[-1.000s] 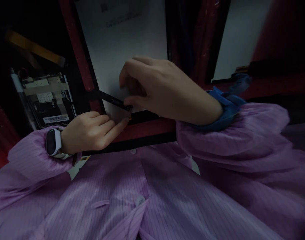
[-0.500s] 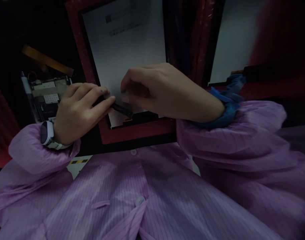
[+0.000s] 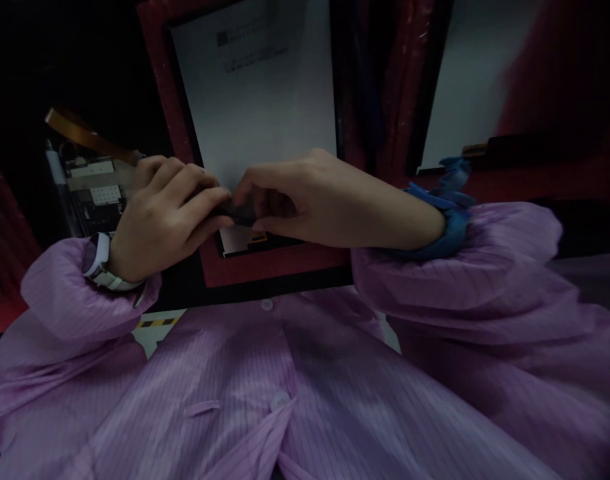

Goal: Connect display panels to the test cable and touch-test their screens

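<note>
A narrow black strip (image 3: 243, 215) spans the gap between my two hands. My left hand (image 3: 167, 217) is closed on its left end with thumb and fingers. The fingertips of my right hand (image 3: 289, 200) pinch its right end. What exactly the strip is I cannot make out. Beneath both hands lies a pale rectangular display panel (image 3: 265, 113) with a black border and small printing near its top. By the panel's lower edge shows a small orange flex piece (image 3: 259, 236), partly behind my right thumb.
The panel rests on a red padded frame (image 3: 269, 263). To the left sit a circuit board (image 3: 105, 193), an orange ribbon cable (image 3: 85, 135) and a white-tipped pen-like tool (image 3: 56, 167). Another pale panel (image 3: 465, 80) lies at the upper right. The scene is dim.
My right hand has moved down and left and now pinches the strip's free end. My left hand has shifted slightly right; its fingers cover more of the strip.
</note>
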Available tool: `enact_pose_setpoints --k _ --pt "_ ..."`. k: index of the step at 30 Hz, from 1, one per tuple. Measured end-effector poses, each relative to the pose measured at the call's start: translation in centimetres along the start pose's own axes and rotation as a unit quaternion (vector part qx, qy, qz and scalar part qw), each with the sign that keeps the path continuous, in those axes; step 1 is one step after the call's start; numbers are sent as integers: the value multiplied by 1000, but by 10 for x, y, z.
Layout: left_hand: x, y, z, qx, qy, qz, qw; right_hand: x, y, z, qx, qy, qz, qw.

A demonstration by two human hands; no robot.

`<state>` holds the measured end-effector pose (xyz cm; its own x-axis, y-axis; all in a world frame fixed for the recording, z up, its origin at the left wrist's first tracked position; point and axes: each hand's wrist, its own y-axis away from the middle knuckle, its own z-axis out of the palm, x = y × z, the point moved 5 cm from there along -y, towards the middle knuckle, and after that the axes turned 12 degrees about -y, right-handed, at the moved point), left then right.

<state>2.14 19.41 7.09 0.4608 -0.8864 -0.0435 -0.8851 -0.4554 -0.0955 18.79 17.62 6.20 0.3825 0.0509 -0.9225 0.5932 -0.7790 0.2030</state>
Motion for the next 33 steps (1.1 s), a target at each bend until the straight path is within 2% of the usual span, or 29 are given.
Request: enact_pose_setpoints --k 4,10,12,13,14,16,17,18,19,21,22,27,33 --pt "4 1 -3 39 -9 20 999 -3 -1 0 3 -19 29 999" --pt "15 0 -14 86 -31 51 995 -7 -5 5 -19 18 14 1000" --pt "17 -1 -20 102 -49 39 993 -8 -5 5 -15 10 5 1000" --pt "17 -1 -24 123 -59 29 990 -8 -5 4 -6 0 5 1000" --pt "19 1 -30 169 -66 34 983 -8 -5 2 9 -11 11 1000" --pt "29 6 -40 268 -58 84 958 -6 -3 -1 31 -38 29 998" --pt "35 9 -41 291 -43 125 948 -6 -2 -2 39 -50 38 997" --pt "41 11 -40 286 -27 161 944 -6 -1 -3 44 -61 46 996" --pt "47 11 -37 258 -15 188 948 -6 -1 -4 48 -68 53 995" --pt "56 10 -27 175 -4 199 964 -5 0 -5 56 -73 67 994" --pt "59 10 -24 154 -4 197 968 -5 1 -5 59 -70 72 993" --pt "64 8 -15 117 -16 199 973 -4 0 -6 55 -56 96 992" --pt "61 7 -12 115 -29 199 973 -5 0 -6 43 -34 88 995"
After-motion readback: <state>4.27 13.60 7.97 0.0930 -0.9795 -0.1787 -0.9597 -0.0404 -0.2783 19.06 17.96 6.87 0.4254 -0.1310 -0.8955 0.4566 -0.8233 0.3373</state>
